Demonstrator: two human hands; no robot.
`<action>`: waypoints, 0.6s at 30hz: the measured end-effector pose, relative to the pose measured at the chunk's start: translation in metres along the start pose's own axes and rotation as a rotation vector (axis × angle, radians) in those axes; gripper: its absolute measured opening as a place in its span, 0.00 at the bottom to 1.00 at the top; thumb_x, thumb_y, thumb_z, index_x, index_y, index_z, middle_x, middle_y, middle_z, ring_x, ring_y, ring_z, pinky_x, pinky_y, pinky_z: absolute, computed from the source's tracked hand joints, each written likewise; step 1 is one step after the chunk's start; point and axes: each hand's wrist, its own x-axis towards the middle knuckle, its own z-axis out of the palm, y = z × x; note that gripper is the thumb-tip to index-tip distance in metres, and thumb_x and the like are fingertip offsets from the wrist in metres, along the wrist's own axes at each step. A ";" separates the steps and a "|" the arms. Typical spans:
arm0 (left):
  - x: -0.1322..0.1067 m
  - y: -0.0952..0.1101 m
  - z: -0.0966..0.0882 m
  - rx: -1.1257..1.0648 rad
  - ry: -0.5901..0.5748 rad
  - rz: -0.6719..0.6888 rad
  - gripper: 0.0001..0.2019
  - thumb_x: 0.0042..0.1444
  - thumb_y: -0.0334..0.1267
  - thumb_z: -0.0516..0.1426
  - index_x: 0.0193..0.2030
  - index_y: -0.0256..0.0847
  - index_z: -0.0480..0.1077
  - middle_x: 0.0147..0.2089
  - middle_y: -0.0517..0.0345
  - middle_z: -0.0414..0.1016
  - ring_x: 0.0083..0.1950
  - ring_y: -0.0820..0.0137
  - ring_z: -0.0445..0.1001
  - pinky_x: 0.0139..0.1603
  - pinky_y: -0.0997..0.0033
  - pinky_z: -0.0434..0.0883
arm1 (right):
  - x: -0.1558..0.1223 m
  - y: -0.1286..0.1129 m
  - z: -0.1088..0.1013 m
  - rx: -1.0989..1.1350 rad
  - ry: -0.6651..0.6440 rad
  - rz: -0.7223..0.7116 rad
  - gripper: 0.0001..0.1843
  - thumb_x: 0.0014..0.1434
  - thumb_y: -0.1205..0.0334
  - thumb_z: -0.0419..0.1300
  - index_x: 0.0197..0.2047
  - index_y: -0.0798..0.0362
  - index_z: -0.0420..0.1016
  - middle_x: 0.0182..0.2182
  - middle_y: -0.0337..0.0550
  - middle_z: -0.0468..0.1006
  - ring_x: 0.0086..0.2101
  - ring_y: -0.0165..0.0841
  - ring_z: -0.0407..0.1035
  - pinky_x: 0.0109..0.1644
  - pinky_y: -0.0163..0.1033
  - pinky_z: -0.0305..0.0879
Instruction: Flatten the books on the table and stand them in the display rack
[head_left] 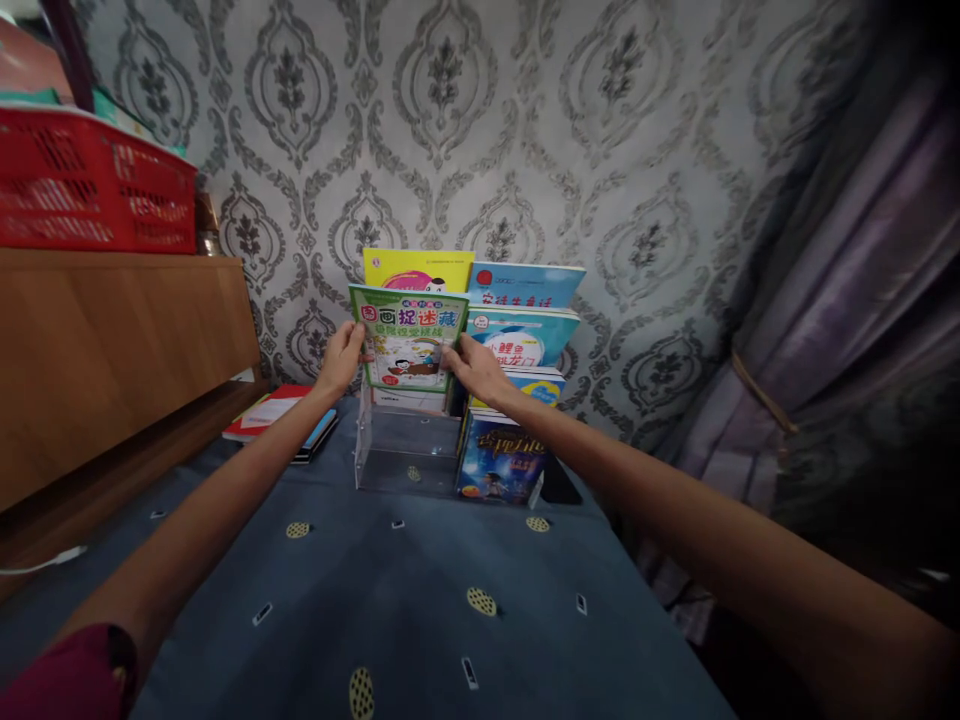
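green-bordered book (pixel 409 342) near the frame's centre, its side edges clamped in the fingers (pixel 457 360) of left hand (pixel 341 358) and right hand (pixel 480 370); left arm (pixel 225 490) and right arm (pixel 637 480) stretch up from the lower corners

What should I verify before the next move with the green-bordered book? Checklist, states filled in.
1. Left hand grips the left edge of the green-bordered picture book: ok.
2. Right hand grips its right edge: ok.
3. Book's cover faces the wearer, title upright: ok.
4. Book's bottom edge rests on the clear book rack: cannot tell.
5. Yellow book behind fully visible: not ok, partly covered.
6. Dark-blue book stands at the rack's front right: ok.
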 end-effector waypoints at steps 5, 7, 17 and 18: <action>0.009 0.000 0.004 -0.013 0.025 -0.044 0.16 0.62 0.51 0.56 0.34 0.40 0.66 0.34 0.60 0.66 0.36 0.71 0.69 0.31 0.75 0.76 | 0.003 -0.001 -0.001 0.028 0.037 -0.015 0.08 0.63 0.56 0.51 0.42 0.50 0.63 0.34 0.47 0.78 0.36 0.42 0.73 0.40 0.44 0.67; 0.010 -0.002 0.005 -0.011 0.022 -0.071 0.15 0.63 0.50 0.56 0.34 0.39 0.66 0.34 0.60 0.66 0.35 0.72 0.69 0.29 0.76 0.75 | 0.004 -0.004 -0.003 0.054 0.082 -0.037 0.10 0.62 0.58 0.51 0.46 0.51 0.63 0.36 0.48 0.77 0.36 0.43 0.73 0.40 0.45 0.68; 0.000 -0.022 0.002 0.308 -0.011 -0.076 0.14 0.62 0.47 0.52 0.31 0.39 0.66 0.31 0.59 0.68 0.35 0.69 0.70 0.32 0.73 0.73 | 0.006 -0.002 -0.008 0.017 0.226 -0.224 0.30 0.60 0.64 0.51 0.65 0.58 0.58 0.49 0.57 0.74 0.44 0.46 0.70 0.51 0.55 0.69; -0.001 -0.022 0.001 0.350 -0.002 -0.061 0.14 0.61 0.47 0.52 0.30 0.40 0.65 0.30 0.60 0.68 0.34 0.68 0.70 0.33 0.72 0.72 | 0.006 -0.001 -0.007 0.011 0.238 -0.245 0.32 0.61 0.65 0.51 0.68 0.58 0.55 0.49 0.58 0.73 0.45 0.47 0.70 0.53 0.56 0.69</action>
